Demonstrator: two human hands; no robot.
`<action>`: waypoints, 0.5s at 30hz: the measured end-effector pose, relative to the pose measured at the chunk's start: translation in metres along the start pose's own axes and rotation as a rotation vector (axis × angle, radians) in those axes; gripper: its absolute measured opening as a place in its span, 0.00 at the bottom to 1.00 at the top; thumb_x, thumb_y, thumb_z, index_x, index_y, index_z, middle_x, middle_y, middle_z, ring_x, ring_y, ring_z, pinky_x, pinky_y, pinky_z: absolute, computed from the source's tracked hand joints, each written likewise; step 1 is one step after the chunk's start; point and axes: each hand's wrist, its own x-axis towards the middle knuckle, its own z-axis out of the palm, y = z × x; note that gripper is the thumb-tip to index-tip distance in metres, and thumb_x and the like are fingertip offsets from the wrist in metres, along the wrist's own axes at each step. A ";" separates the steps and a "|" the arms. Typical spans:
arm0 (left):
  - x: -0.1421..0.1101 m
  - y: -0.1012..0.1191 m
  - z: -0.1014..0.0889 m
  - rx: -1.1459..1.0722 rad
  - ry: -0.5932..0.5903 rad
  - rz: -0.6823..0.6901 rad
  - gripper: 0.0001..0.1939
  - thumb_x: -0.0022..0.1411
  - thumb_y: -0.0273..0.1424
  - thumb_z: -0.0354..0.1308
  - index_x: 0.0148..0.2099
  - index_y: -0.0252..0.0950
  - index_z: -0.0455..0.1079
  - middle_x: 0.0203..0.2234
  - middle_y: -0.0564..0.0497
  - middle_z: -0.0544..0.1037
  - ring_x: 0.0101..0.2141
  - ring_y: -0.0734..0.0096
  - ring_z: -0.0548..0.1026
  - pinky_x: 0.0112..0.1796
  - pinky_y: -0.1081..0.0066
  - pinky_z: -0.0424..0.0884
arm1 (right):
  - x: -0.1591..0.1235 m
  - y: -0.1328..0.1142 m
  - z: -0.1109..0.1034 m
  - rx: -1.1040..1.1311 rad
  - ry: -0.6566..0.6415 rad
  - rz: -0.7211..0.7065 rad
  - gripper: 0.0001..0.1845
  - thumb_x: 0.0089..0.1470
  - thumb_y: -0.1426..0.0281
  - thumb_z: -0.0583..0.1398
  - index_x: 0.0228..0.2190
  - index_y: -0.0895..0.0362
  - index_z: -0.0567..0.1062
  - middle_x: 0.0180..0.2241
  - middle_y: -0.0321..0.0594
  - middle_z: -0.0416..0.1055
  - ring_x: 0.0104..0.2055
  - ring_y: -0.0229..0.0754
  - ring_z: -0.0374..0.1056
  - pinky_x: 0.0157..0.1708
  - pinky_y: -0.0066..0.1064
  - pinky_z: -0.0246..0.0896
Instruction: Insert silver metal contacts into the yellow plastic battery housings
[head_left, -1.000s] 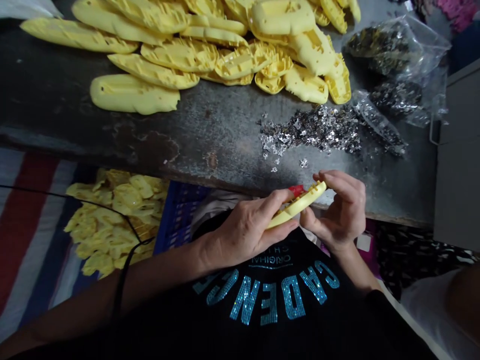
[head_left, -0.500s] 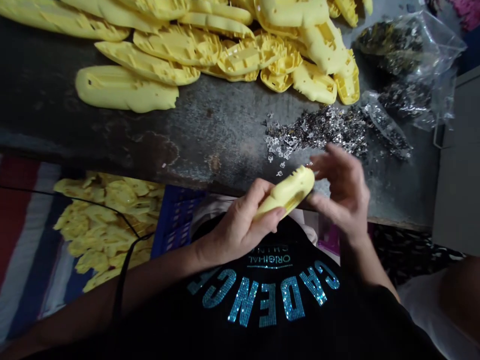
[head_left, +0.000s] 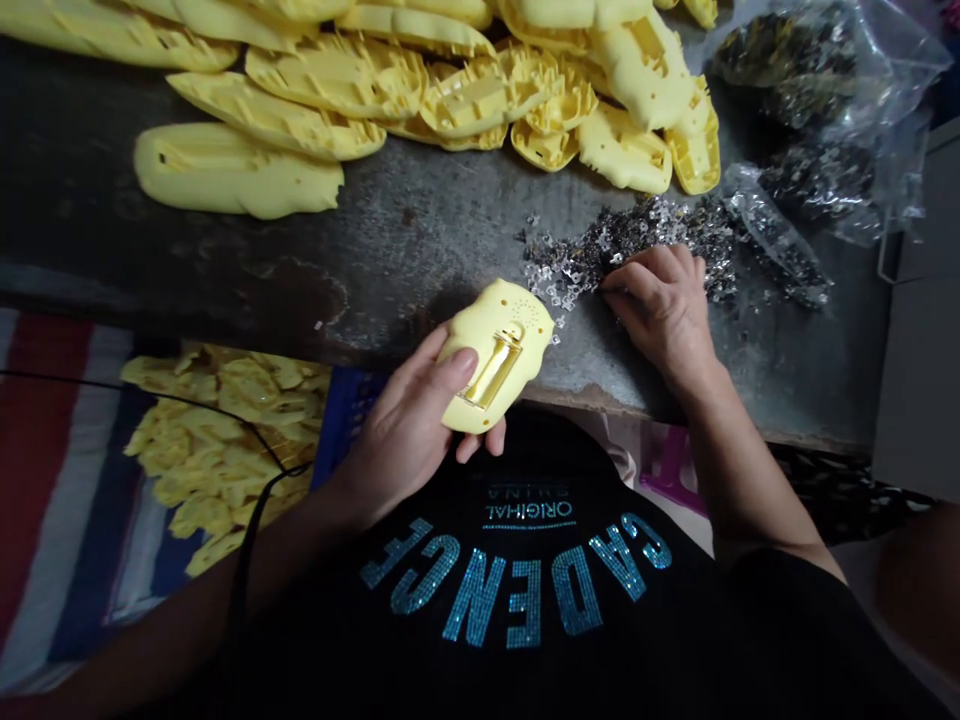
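My left hand (head_left: 420,410) is closed around a yellow plastic housing (head_left: 525,350), thumb on its face and fingers beneath. The housing faces up, showing a long rectangular recess, a patch of small holes and a few screw holes. At the heap of small metal clips (head_left: 574,265) on the bench, my right hand (head_left: 664,310) has its fingertips pinched together at the near edge of the pile. Whatever lies between those fingertips is too small or hidden to make out.
Many yellow housings (head_left: 337,75) are piled along the back of the dark bench (head_left: 420,230). Clear plastic bags (head_left: 795,90) of metal parts lie at the back right. Below the bench at left are more yellow parts (head_left: 232,430) and a blue crate (head_left: 345,400). A black cable (head_left: 259,500) hangs nearby.
My right hand has moved from beside the housing up to the metal clips, its fingers closing. My left hand has shifted left and turned the housing so its recessed face shows.
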 end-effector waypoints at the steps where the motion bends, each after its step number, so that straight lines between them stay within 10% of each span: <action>1: 0.000 0.000 0.001 -0.002 0.003 -0.002 0.23 0.71 0.49 0.68 0.54 0.37 0.70 0.37 0.49 0.83 0.18 0.71 0.79 0.12 0.77 0.61 | -0.002 -0.001 -0.004 0.026 0.001 -0.013 0.06 0.71 0.64 0.63 0.41 0.47 0.81 0.44 0.41 0.79 0.49 0.54 0.71 0.54 0.54 0.66; 7: 0.000 0.003 0.005 0.009 0.034 -0.034 0.28 0.67 0.50 0.67 0.59 0.38 0.69 0.36 0.52 0.82 0.18 0.67 0.80 0.12 0.75 0.61 | -0.021 -0.006 -0.026 0.177 0.004 0.067 0.07 0.72 0.64 0.62 0.41 0.50 0.82 0.43 0.42 0.81 0.48 0.51 0.75 0.51 0.48 0.68; 15: -0.007 -0.001 0.005 -0.024 0.008 -0.017 0.27 0.74 0.55 0.61 0.59 0.38 0.68 0.40 0.50 0.86 0.19 0.70 0.80 0.13 0.76 0.59 | -0.009 -0.006 -0.004 0.048 -0.058 0.121 0.09 0.70 0.64 0.61 0.44 0.48 0.84 0.42 0.42 0.80 0.48 0.55 0.70 0.52 0.50 0.62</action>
